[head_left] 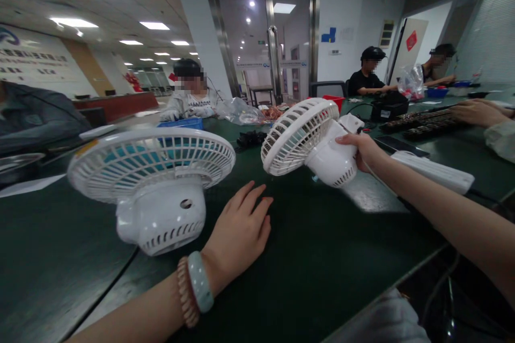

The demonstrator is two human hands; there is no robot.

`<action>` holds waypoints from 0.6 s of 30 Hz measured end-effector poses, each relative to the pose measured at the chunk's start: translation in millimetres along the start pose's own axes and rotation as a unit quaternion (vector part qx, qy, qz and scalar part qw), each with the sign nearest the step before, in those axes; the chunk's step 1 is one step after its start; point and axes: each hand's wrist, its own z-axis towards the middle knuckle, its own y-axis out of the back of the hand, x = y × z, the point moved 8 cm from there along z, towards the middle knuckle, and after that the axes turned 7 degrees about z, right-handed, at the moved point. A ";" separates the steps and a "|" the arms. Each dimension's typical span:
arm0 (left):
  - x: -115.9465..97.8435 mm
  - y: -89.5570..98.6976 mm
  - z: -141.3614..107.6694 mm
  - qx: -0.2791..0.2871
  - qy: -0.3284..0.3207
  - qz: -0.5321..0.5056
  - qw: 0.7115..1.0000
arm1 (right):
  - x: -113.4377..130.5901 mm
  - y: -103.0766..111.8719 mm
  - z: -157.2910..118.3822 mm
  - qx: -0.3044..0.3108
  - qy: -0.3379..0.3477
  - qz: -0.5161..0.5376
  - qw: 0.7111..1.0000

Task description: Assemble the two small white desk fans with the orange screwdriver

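Note:
My right hand (361, 151) grips a small white electric fan (332, 158) by the back of its housing, near the base. This fan is tilted, its round grille turned away to the left, and the hand hides part of its rear. My left hand (240, 228) holds nothing; its fingers are stretched apart low over the green tabletop. Beside that hand, to the left, a larger white fan (171, 217) sits with its grille up and its motor housing down. Blue blades show through the slats. A dark cord runs from beneath it toward the front.
A white power strip (432, 170) lies right of my right forearm. Dark metal strips (426, 120) are under another person's hands (480, 112). Behind the fans are a clear plastic bag (241, 111), a blue bin (181, 124) and a black bag (388, 105). Several people sit around the table.

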 end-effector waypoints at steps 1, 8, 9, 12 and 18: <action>-3.1 1.3 -0.4 -0.005 -0.014 0.020 1.000 | 0.3 1.0 0.7 -0.005 0.002 0.000 1.000; -22.3 4.1 0.1 -0.021 -0.088 0.126 0.988 | 6.5 0.0 -0.5 -0.016 0.025 0.026 0.999; -26.0 3.3 2.0 -0.021 -0.093 0.128 0.987 | 6.6 0.4 -0.4 -0.019 0.025 0.024 0.999; -40.4 -2.2 13.1 -0.004 -0.099 0.107 0.989 | 3.3 3.3 2.1 -0.028 0.012 0.016 0.999; -62.1 -25.7 56.2 0.029 -0.030 -0.018 0.999 | -7.8 7.4 6.5 -0.045 -0.013 0.021 0.999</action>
